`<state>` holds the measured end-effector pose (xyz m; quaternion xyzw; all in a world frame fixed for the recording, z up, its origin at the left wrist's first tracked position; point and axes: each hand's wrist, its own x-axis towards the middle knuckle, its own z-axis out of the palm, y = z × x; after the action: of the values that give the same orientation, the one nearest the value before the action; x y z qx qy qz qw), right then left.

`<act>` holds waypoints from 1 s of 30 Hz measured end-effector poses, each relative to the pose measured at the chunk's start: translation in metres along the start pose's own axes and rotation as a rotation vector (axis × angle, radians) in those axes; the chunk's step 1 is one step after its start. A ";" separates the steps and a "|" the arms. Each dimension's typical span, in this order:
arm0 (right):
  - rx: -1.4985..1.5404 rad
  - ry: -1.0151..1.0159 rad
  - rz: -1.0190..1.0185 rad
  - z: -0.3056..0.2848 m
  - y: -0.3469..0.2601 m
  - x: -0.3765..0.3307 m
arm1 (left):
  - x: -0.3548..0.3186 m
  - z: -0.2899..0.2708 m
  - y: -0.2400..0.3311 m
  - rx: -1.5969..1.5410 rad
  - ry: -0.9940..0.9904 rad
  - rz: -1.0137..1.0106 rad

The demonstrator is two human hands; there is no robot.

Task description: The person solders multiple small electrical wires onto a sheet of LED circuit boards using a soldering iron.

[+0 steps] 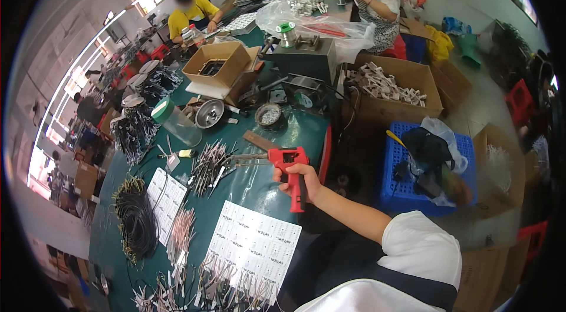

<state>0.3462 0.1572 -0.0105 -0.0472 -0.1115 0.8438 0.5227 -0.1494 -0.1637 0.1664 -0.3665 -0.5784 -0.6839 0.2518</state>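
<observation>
My right hand (305, 179) grips the handle of a red soldering gun (288, 157) above the green table. Its thin metal prongs point left, close to a bundle of short wires (207, 169). A white sheet of small circuit boards (253, 235) lies below the tool, with many thin wires (236, 279) along its near edge. Farther left is a second white board sheet (160, 189), beside pinkish wires (180, 235) and a coil of black cable (138, 220). My left hand is out of view.
Past the tool stand a small round pot (269, 116), a metal bowl (209, 114), a green-lidded jar (177, 120) and a cardboard box (217, 60). A blue basket (392, 179) and a carton of white parts (383, 110) are at right. Two people work across the table.
</observation>
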 end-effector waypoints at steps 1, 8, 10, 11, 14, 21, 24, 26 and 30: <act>-0.004 0.016 0.015 0.000 0.000 0.000 | -0.009 0.002 -0.008 -0.008 -0.048 0.047; 0.014 -0.029 0.022 0.000 -0.001 0.000 | -0.104 -0.021 -0.046 0.245 -0.053 -0.557; 0.012 -0.038 0.026 0.000 -0.002 0.000 | -0.122 -0.025 -0.054 0.242 -0.029 -0.548; 0.007 -0.046 0.024 0.000 -0.002 0.000 | -0.129 -0.027 -0.057 0.239 -0.019 -0.545; -0.001 -0.024 0.030 0.000 -0.002 0.000 | -0.146 -0.030 -0.066 0.226 0.059 -0.506; 0.010 -0.011 0.056 0.000 -0.001 0.001 | -0.163 -0.031 -0.071 0.429 -0.011 -0.402; 0.033 -0.013 0.054 0.000 0.000 0.001 | -0.169 -0.034 -0.072 0.615 -0.077 -0.230; 0.025 -0.015 0.058 -0.001 0.000 0.002 | -0.173 -0.039 -0.077 0.744 -0.108 -0.087; 0.013 -0.012 0.057 -0.002 0.000 0.002 | -0.174 -0.049 -0.096 0.722 -0.097 -0.123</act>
<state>0.3454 0.1597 -0.0125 -0.0419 -0.1075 0.8595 0.4980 -0.1279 -0.2059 -0.0331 -0.2507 -0.8147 -0.4312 0.2957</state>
